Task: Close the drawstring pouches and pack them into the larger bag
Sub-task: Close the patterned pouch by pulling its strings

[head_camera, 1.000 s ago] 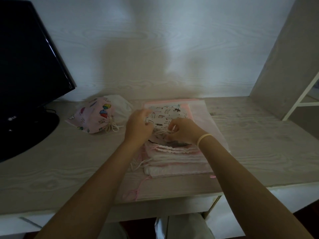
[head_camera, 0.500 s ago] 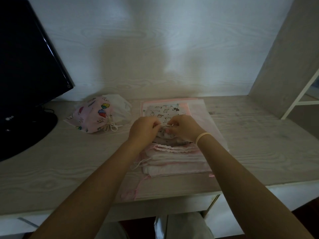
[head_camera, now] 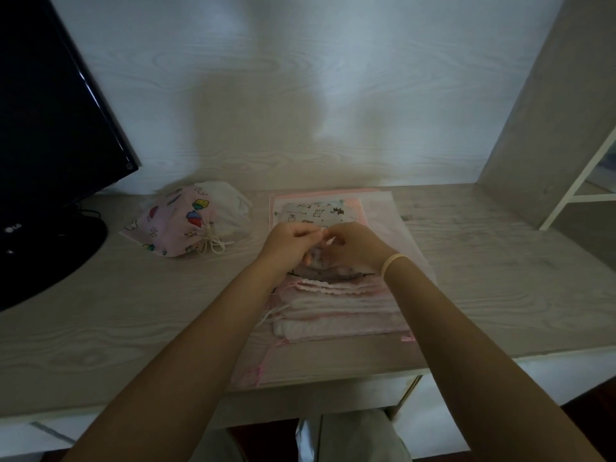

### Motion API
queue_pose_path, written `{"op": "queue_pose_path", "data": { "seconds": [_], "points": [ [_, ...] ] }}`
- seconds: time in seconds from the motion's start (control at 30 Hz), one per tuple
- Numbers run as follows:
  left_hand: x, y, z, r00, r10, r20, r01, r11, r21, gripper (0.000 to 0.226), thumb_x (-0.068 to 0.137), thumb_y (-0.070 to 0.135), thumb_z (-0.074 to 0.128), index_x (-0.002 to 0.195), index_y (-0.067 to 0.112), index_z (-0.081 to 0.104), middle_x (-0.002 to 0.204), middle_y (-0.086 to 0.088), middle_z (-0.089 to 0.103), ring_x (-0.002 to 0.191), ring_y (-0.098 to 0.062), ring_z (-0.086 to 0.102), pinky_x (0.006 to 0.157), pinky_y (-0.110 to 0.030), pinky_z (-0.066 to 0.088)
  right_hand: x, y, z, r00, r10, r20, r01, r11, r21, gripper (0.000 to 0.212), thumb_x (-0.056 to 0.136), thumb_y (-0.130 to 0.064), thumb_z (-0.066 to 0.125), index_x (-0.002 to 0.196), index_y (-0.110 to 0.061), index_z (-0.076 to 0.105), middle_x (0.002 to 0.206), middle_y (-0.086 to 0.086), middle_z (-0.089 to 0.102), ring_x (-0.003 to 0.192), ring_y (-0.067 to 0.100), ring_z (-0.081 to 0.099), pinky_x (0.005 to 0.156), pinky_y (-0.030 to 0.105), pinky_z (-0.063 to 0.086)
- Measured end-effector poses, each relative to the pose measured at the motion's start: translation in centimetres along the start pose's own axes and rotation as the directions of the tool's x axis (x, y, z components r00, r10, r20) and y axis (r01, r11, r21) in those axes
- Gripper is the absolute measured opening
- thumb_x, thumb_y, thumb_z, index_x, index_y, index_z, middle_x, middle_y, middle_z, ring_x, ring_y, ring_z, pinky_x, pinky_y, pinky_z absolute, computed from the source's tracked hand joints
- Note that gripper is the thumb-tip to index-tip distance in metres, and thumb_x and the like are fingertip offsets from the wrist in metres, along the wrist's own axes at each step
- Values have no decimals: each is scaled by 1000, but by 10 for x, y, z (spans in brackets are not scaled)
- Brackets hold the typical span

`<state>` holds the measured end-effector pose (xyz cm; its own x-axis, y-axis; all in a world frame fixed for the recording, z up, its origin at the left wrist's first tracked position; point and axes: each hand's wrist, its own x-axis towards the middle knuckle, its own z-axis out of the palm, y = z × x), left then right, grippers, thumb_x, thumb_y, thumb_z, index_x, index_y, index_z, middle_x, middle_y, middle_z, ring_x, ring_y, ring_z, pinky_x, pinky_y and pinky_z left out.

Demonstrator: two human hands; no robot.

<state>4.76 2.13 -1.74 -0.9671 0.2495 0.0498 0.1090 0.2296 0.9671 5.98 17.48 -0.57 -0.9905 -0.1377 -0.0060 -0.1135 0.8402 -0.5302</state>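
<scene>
A stack of flat pouches (head_camera: 333, 308) lies on a large translucent pink-edged bag (head_camera: 396, 228) spread on the desk. On top sits a white pouch with small animal prints (head_camera: 316, 211). My left hand (head_camera: 286, 245) and my right hand (head_camera: 356, 245) meet over its near end, each pinching its white drawstring (head_camera: 321, 230) between curled fingers. The pouch mouth is hidden under my hands. A closed pink patterned pouch (head_camera: 180, 225) with a tied cord lies to the left, with a white pouch (head_camera: 226, 201) behind it.
A black monitor (head_camera: 50, 128) on its stand fills the left of the desk (head_camera: 500, 261). A wall panel stands behind, a slanted side panel and white frame (head_camera: 580, 181) at the right. The desk's front edge runs below my forearms.
My hands have moved together and slightly away from me over the printed pouch, and now pinch the drawstring between them. The closed pouches on the left have not moved.
</scene>
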Motion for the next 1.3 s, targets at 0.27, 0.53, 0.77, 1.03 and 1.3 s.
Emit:
{"op": "queue_pose_path", "data": {
  "seconds": [0.27, 0.53, 0.77, 1.03, 1.3],
  "points": [
    [6, -1, 7, 1000, -1, -27, 5, 984, 177, 19, 90, 25, 66, 86, 9, 76, 72, -2, 70, 61, -12, 59, 63, -28, 48, -5, -6, -27, 996, 47, -76, -19, 941, 339, 18, 86, -6, 60, 101, -13, 66, 91, 2, 66, 83, 14, 61, 64, 19, 46],
    [8, -2, 5, 1000, 16, 6, -17, 967, 255, 26, 90, 29, 68, 73, 10, 72, 49, 11, 57, 49, -6, 51, 59, -22, 41, 1, -16, -27, 975, -77, -206, 180, 821, 542, 50, 88, 1, 54, 126, -31, 51, 106, 0, 66, 93, 10, 66, 70, 25, 55],
    [3, 5, 0, 989, -140, 42, 138, 989, 51, 22, 92, 25, 61, 87, 7, 74, 74, 1, 71, 50, -12, 50, 57, -22, 45, 2, 1, -10, 985, 0, -171, 55, 946, 318, 15, 82, -4, 69, 92, -14, 74, 91, 2, 73, 86, 13, 68, 88, 32, 56],
    [4, 8, -2, 979, -204, 25, 203, 979, 24, 23, 91, 21, 56, 87, 6, 73, 80, -3, 74, 55, -15, 56, 49, -19, 44, 5, 4, 3, 946, -106, -305, 147, 982, 115, 7, 80, -13, 75, 86, -16, 75, 81, -5, 69, 79, 10, 64, 81, 23, 53],
    [3, -4, -3, 986, -168, 14, 167, 985, 29, 23, 91, 26, 61, 88, 6, 73, 79, 1, 73, 58, -15, 56, 55, -21, 44, 9, 11, 6, 972, -102, -210, 138, 976, 166, 11, 83, -9, 68, 79, -18, 64, 78, -10, 62, 73, 10, 57, 74, 26, 48]
  ]
}}
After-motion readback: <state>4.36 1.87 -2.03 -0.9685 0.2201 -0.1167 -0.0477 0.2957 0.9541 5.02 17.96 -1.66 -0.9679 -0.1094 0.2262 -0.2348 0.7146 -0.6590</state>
